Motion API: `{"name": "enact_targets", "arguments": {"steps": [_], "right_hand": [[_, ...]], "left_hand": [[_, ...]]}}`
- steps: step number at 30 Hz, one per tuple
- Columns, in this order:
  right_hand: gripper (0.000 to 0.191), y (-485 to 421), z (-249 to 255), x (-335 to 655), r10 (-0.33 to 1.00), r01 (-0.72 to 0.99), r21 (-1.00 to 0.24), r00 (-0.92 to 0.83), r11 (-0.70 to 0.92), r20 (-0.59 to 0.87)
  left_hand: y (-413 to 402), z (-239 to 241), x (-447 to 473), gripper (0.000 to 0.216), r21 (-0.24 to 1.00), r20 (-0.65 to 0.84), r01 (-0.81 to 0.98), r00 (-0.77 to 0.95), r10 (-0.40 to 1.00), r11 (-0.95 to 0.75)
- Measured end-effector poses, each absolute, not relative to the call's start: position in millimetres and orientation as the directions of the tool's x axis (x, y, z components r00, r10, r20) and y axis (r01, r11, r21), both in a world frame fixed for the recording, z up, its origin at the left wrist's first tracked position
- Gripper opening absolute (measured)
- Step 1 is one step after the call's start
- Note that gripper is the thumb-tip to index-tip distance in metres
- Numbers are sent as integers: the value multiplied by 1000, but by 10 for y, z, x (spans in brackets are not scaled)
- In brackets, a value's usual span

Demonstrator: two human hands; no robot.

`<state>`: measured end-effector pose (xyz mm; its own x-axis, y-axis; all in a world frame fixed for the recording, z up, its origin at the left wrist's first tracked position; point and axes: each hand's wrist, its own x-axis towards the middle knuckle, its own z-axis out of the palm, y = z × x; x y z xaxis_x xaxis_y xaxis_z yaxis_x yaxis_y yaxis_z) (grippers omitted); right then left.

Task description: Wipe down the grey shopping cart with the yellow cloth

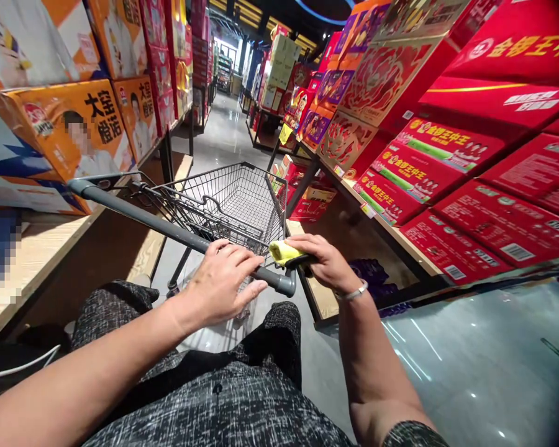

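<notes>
A wire shopping cart (233, 198) stands in the aisle ahead of me, its basket empty. Its grey handle bar (135, 214) runs from upper left down to the right end cap. My left hand (223, 282) rests on top of the bar near its right end, fingers stretched flat over it. My right hand (323, 261) is closed on a folded yellow cloth (284, 251), pressed against the right end of the bar. A silver bracelet sits on that wrist.
Orange boxes (81, 127) fill the wooden shelf on the left. Red gift boxes (451, 186) are stacked on sloped shelves on the right. A grey tiled aisle (223, 130) runs ahead between the shelves. Low red boxes (310, 202) sit by the cart's right side.
</notes>
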<state>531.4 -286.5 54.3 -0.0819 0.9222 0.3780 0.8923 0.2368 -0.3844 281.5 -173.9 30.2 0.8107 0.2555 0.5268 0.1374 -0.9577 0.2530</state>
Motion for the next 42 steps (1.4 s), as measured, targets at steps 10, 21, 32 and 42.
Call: {"name": "enact_targets", "arguments": {"steps": [10,21,32,42], "right_hand": [[34,-2045,-148,5544,960,920,-378,6,104,279],[45,-2121,-46,5125,965,951,-296,152,-84,213],[42,-1850,44,4654,953,966,-109,251,-234,172],[43,-1215,32,4200,964,978,-142,178,-151,198]], "left_hand": [[-1609,226,2807,40,365,565,153,748,349,-918],[-1256,259,2721,42,401,556,147,746,368,-904],[-466,147,2522,44,408,534,241,719,444,-881],[115,-327,2159,44,720,510,445,183,841,-533]]}}
